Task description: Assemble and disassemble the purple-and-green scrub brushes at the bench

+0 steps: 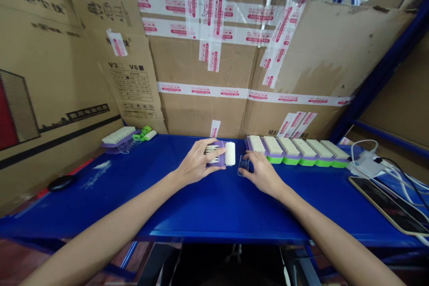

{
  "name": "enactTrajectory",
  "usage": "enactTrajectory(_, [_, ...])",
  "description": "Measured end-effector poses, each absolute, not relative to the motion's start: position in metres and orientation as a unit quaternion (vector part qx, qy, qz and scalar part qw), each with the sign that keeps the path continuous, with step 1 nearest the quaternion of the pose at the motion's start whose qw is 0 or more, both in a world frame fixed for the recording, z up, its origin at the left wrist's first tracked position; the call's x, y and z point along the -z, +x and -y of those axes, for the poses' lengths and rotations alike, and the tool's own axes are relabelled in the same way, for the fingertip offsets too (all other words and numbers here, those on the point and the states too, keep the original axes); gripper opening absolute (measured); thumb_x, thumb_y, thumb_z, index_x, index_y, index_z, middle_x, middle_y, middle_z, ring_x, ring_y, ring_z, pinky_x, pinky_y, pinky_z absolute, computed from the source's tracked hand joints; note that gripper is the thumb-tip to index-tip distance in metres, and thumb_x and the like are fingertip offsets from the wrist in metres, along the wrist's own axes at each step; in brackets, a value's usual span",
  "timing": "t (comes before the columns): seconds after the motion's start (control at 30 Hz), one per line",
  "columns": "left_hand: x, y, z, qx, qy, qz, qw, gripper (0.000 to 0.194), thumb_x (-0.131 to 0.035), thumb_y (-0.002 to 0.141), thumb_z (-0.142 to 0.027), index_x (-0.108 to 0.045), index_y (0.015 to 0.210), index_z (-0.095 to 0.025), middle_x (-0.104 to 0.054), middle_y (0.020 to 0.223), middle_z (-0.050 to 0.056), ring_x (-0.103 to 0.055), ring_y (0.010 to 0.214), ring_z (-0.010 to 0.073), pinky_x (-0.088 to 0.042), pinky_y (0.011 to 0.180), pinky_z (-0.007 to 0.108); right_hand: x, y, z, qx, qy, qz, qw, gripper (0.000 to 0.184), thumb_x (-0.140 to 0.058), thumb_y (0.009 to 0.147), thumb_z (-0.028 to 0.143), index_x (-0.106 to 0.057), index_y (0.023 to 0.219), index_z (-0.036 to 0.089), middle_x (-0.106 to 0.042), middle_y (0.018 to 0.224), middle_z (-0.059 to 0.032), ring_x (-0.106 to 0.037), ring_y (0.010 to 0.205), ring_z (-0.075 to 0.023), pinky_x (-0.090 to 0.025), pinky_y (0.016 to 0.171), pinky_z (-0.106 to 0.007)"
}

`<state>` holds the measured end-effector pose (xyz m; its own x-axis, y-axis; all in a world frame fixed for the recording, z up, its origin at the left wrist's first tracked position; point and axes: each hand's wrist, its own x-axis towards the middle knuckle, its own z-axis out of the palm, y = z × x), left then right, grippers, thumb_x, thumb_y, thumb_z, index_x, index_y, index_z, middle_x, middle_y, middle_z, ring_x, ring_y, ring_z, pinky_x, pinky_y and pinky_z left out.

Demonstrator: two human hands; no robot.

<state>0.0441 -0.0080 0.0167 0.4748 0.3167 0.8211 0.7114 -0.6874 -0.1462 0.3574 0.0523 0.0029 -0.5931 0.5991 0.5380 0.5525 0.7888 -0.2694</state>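
My left hand (196,163) is closed around a purple brush (217,160) with pale bristles, just above the blue table. At the brush's right end sits a white roller (229,154). A small gap to the right, my right hand (263,173) pinches a clear plastic cover (242,166) between thumb and fingers. The cover and the brush are apart. Just beyond my right hand stands a row of several purple and green brushes (291,149), bristles up.
At the back left lie another brush (119,136) and green parts (145,133). A black oval object (61,182) rests on the left of the blue table (201,214). A phone (385,201), white cables and a charger (368,165) lie at right. Cardboard walls (204,111) enclose the back.
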Motion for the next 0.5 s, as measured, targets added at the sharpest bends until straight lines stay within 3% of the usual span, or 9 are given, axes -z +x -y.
enactTrajectory(0.2, [-0.018, 0.043, 0.009, 0.382, -0.831, 0.315, 0.254, 0.077, -0.087, 0.101, -0.043, -0.050, 0.168, -0.047, -0.059, 0.156, 0.014, -0.065, 0.137, 0.0360, -0.060, 0.112, 0.060, -0.027, 0.353, -0.030, -0.049, -0.288, 0.869, 0.399, 0.022, -0.064, 0.112, 0.036, -0.067, 0.132, 0.026, -0.075, 0.129, -0.0143, -0.072, 0.122, -0.0361, -0.060, 0.110, -0.063])
enactTrajectory(0.33, [-0.019, 0.045, 0.011, 0.350, -0.835, 0.310, 0.291, 0.071, -0.083, 0.104, -0.042, -0.052, 0.167, -0.048, -0.059, 0.155, 0.015, -0.065, 0.137, 0.0361, -0.060, 0.109, 0.059, -0.034, 0.350, -0.013, -0.139, -0.226, 0.865, 0.425, 0.040, -0.060, 0.115, 0.037, -0.054, 0.154, 0.027, -0.077, 0.127, -0.0115, -0.077, 0.105, -0.0274, -0.067, 0.100, -0.050])
enactTrajectory(0.5, [-0.021, 0.051, 0.016, 0.329, -0.838, 0.305, 0.311, 0.071, -0.080, 0.105, -0.039, -0.050, 0.168, -0.052, -0.060, 0.157, 0.013, -0.065, 0.137, 0.0369, -0.058, 0.111, 0.061, -0.034, 0.349, -0.006, -0.163, -0.193, 0.870, 0.423, 0.062, -0.059, 0.113, 0.032, -0.038, 0.171, 0.028, -0.077, 0.126, -0.0094, -0.076, 0.096, -0.0237, -0.070, 0.096, -0.048])
